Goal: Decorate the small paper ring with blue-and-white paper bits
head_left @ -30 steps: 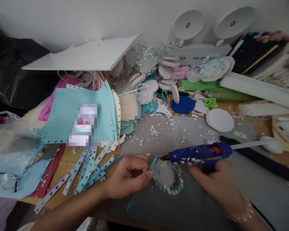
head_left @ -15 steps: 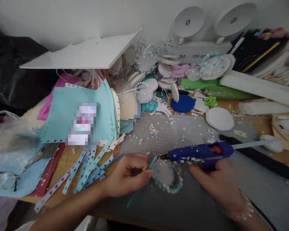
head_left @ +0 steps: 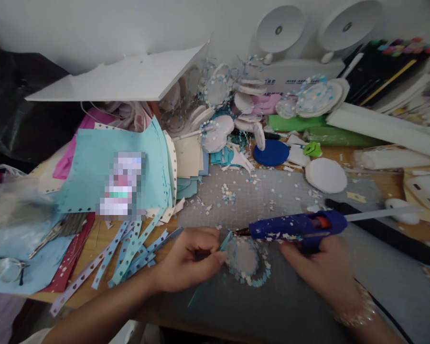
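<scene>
My right hand (head_left: pixel 318 270) grips a blue hot glue gun (head_left: pixel 294 227) speckled with paper bits, its nozzle pointing left. A grey foam disc (head_left: pixel 244 258) ringed with small blue and white confetti pieces lies on the grey cutting mat (head_left: pixel 294 296), just below the nozzle tip. My left hand (head_left: pixel 189 260) pinches a thin teal paper strip (head_left: pixel 225 242) against the disc's left edge, right by the nozzle.
Punched blue paper strips (head_left: pixel 129 258) lie left of my left hand. Teal and pink paper sheets (head_left: pixel 103 177), scissors (head_left: pixel 53 231) and glasses (head_left: pixel 3 270) crowd the left. White foam discs (head_left: pixel 326 176), a blue disc (head_left: pixel 271 153), green rolls and markers fill the back.
</scene>
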A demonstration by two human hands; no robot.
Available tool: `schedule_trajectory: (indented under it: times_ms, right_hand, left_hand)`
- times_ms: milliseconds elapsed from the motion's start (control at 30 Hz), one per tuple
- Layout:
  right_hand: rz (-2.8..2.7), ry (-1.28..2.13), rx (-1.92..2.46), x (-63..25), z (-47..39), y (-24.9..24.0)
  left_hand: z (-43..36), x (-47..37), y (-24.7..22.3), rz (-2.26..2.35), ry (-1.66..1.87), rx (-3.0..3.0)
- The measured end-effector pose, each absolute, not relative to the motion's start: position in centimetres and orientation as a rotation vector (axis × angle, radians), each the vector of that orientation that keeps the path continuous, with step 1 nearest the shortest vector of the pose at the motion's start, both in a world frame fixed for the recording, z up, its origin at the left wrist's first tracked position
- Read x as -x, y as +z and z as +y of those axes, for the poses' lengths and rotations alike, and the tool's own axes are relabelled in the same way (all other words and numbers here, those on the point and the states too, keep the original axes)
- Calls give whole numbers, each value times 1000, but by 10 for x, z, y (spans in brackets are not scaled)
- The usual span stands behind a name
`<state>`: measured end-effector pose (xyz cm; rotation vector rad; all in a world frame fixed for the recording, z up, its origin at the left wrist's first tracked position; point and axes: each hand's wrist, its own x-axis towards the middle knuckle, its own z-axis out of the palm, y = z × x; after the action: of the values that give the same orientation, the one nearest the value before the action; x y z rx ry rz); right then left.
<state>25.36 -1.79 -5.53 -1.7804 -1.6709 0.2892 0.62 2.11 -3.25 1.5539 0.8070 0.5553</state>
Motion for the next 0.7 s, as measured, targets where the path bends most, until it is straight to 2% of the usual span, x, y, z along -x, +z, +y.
schedule_trajectory:
  times_ms: [700]
  right_hand:
    - [-1706,257,1796,-253,-19,-56]
  left_hand:
    - [22,-7,-33,791,552,-1547]
